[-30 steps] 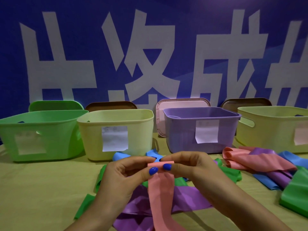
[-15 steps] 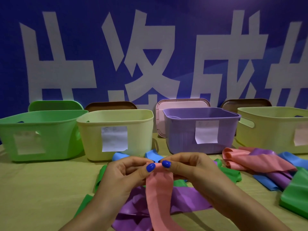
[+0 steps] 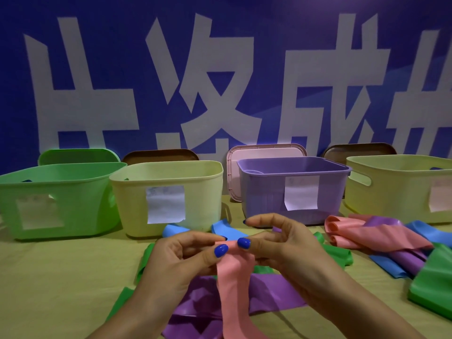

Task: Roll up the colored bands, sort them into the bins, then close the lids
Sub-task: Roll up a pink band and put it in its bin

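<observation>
A staged demonstration or recording space rather than a home: a blue backdrop with huge white characters fills the wall, and labelled plastic bins stand in a neat row on a cloth-covered worktop, lids propped behind them.

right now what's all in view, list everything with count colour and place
bins: four; green bin far left, yellow bin, purple bin, second yellow bin far right
lids: four, green, brown, pink, brown; propped behind the bins
paper labels: one on each bin front
pink band: one, held at centre
loose bands: purple, green, blue under the hands; pink, purple, blue, green heap at right
table: tan
banner: blue, white characters, behind
left hand, right hand: both pinch the pink band's top
</observation>
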### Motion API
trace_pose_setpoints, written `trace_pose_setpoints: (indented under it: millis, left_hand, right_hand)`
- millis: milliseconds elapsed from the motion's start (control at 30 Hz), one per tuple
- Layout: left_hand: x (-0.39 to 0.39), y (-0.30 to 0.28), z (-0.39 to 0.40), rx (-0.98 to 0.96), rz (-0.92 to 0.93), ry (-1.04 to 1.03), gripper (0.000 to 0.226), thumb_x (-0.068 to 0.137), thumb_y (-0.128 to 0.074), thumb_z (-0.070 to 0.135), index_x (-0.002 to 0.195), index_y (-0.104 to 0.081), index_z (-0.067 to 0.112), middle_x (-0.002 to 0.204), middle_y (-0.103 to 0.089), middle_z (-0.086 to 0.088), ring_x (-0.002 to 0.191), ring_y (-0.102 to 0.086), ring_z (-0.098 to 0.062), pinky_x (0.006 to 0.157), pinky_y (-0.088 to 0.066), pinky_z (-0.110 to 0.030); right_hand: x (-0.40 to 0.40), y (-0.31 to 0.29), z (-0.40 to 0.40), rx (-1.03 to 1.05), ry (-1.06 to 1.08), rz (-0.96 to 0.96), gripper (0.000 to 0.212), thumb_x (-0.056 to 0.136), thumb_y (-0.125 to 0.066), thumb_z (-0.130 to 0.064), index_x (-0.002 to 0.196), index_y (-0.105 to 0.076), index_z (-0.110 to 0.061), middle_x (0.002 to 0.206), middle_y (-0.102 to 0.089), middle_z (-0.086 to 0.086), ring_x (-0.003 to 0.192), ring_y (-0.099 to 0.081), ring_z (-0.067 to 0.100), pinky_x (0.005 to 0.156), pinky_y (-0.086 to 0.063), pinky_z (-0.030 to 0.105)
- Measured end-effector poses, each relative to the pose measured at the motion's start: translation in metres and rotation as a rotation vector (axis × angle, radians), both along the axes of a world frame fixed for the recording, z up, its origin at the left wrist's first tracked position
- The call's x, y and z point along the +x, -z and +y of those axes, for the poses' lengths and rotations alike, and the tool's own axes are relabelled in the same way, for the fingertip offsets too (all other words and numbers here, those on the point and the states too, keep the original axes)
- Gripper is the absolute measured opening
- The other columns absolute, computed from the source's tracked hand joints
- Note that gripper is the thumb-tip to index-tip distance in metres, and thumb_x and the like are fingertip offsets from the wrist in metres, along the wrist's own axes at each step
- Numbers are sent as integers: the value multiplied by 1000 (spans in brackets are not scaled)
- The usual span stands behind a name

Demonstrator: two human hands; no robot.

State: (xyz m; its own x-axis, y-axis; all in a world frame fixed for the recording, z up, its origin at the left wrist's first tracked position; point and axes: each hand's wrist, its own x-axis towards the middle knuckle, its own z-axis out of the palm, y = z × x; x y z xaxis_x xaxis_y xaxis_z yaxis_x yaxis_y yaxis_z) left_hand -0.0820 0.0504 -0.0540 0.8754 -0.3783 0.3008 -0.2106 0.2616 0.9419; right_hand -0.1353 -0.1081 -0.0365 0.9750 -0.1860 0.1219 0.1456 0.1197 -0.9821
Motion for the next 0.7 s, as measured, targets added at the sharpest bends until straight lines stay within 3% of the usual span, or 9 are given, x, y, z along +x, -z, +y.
trace_pose_setpoints:
  millis: [167,233,300,400,533,633,700]
  left_hand:
    - [2,0,1,37,-24,-3,24,52,-85,2,74,-77,10,77,-73,-18,67,-70,-20,56,-55,-22]
    - [3,1,2,41,-38,0,25,53,-90,11,75,-77,11,79,-73,-18,71,-71,-22,60,-56,-21]
    - [4,3,1,40,-56,-3,27,49,-84,19,74,-78,13,79,-73,-18,72,-71,-21,62,-55,-20]
    - [5,4,0,24,-38,-9,24,49,-79,13,73,-78,13,77,-73,-19,69,-70,-21,60,-55,-19]
    - [4,5,0,9,54,38,51,28,-90,31,73,-77,9,73,-72,-16,63,-69,-17,55,-53,-19]
    - [1,4,-1,2,181,115,20,56,-88,9,71,-76,2,82,-72,-24,67,-71,-24,56,-56,-24]
    - [1,5,-3,5,231,126,8,61,-74,5,67,-75,0,85,-71,-27,67,-71,-25,58,-58,-25]
  right_hand:
    - [-3,-2,2,106,-21,14,44,69,-69,11,107,-55,-6,67,-65,14,59,-60,21,56,-48,26]
    - [-4,-2,2,116,-23,27,45,70,-68,12,109,-54,-6,66,-64,13,56,-60,20,53,-49,25]
    - [-4,-2,1,98,-22,26,46,71,-68,12,110,-54,-9,68,-63,13,58,-58,19,55,-48,26]
    - [-4,-3,1,63,-24,7,45,71,-69,11,110,-55,-9,70,-63,14,60,-56,19,54,-45,22]
    - [-4,-3,0,42,-45,-16,43,70,-69,10,106,-57,-9,69,-68,13,62,-59,20,57,-46,23]
    - [-4,-2,0,31,-53,-16,43,69,-69,12,105,-57,-8,69,-68,14,62,-62,20,59,-48,24]
    - [-3,-1,-1,26,-54,-6,42,69,-69,13,104,-58,-6,68,-67,15,60,-62,20,57,-49,24]
